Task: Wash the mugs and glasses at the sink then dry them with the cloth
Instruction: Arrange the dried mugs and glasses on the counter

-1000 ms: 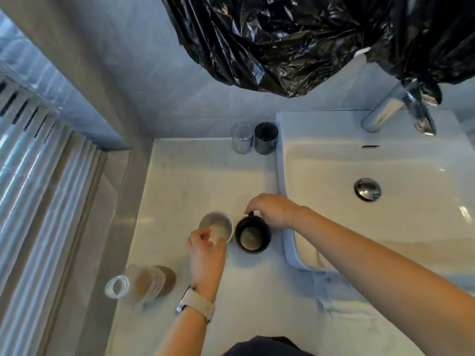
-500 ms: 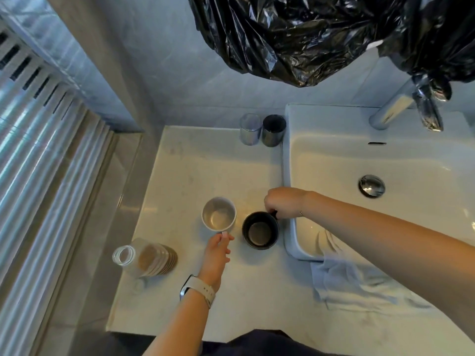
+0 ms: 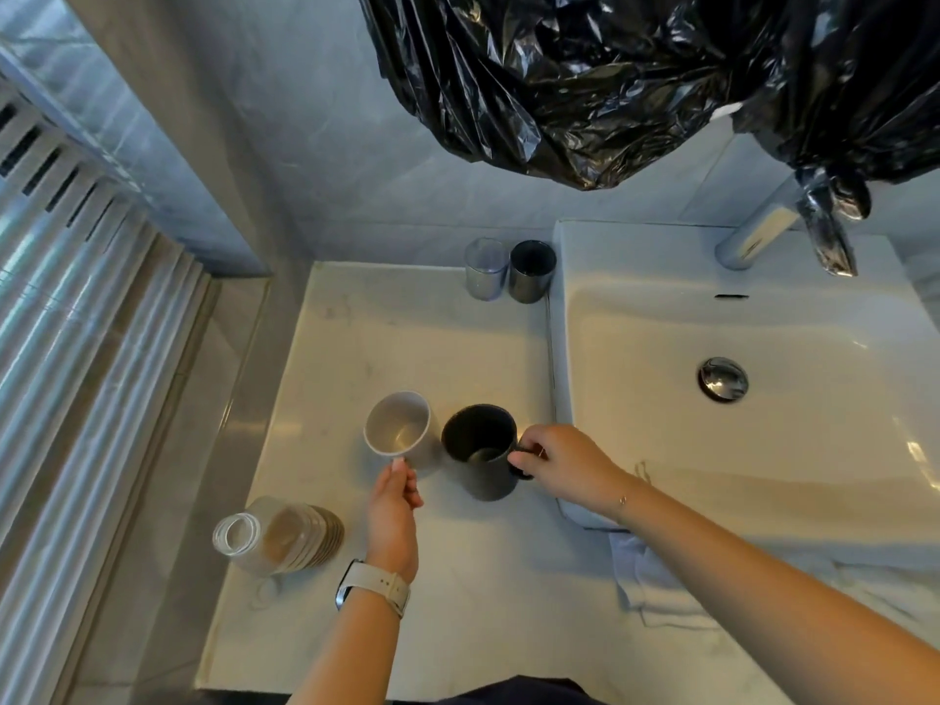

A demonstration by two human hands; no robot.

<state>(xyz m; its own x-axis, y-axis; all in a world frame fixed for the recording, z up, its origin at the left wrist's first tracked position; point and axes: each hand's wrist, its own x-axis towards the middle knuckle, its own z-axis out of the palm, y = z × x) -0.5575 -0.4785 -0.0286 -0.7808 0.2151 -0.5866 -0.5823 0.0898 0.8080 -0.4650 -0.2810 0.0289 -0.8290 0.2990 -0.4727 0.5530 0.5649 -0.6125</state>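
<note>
The right hand (image 3: 567, 463) is gripping the handle of the black mug (image 3: 480, 450), fingers curled round it, with the mug sitting on the counter (image 3: 407, 338) just left of the sink (image 3: 763, 424). The left hand (image 3: 394, 511) is holding the white mug (image 3: 399, 432) at its near side, fingers curled together at the handle, which the hand is hiding; whether this mug is resting on the counter or tilted just off it is unclear. The two mugs are standing side by side, almost touching. At the back of the counter a clear glass (image 3: 486, 269) and a dark glass (image 3: 531, 272) are standing upright together against the sink's edge. A pale cloth (image 3: 656, 582) is lying crumpled on the counter under the right forearm. A clear jar (image 3: 277, 534) is lying on its side near the left wrist, which is wearing a watch (image 3: 374, 587).
</note>
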